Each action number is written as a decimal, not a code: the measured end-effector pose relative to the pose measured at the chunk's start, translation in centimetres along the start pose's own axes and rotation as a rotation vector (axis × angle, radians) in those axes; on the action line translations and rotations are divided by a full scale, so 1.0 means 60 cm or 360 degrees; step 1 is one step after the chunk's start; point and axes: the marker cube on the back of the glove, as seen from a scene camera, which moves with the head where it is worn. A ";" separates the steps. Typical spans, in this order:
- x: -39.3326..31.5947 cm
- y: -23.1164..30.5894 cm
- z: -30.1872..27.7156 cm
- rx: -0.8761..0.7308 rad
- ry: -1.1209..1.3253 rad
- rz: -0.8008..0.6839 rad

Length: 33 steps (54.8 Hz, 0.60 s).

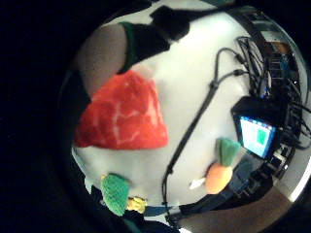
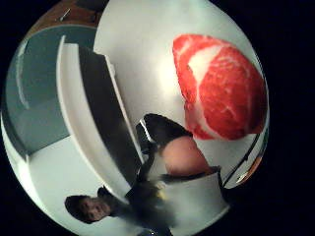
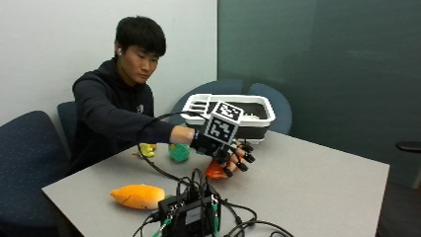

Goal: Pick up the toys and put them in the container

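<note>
Toys are lying scattered on the grey tabletop (image 3: 315,177) in front of a seated person. A red and white meat toy (image 3: 215,171) is sitting near the middle of the tabletop, just under the gloved right hand (image 3: 224,143), which is hovering over it with its fingers spread and slightly bent, the grip holding nothing. In the palm views the meat toy (image 1: 124,114) is filling much of the picture, so it is lying close to the palm, and a gap of tabletop is showing around it. An orange plush toy (image 3: 139,196) is lying near the front left edge of the tabletop, well apart from the hand. A green toy (image 3: 178,152) and a yellow toy (image 3: 147,149) are sitting farther back on the left, close to the person's arm. The little finger side view is also showing a small carrot toy (image 1: 219,171) with a green top lying beside a black device with a lit screen (image 1: 256,133). The white container (image 3: 230,116) with dark inner walls is standing at the far side of the tabletop, behind the hand, and nothing can be made out inside it.
</note>
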 end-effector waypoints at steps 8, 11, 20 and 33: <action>-0.003 -0.007 0.036 0.0084 0.0023 -0.0038; -0.005 -0.007 0.046 0.0170 0.0033 -0.0051; -0.013 -0.004 0.052 0.0533 -0.0018 -0.0097; -0.014 0.049 -0.068 0.0874 -0.0141 -0.0055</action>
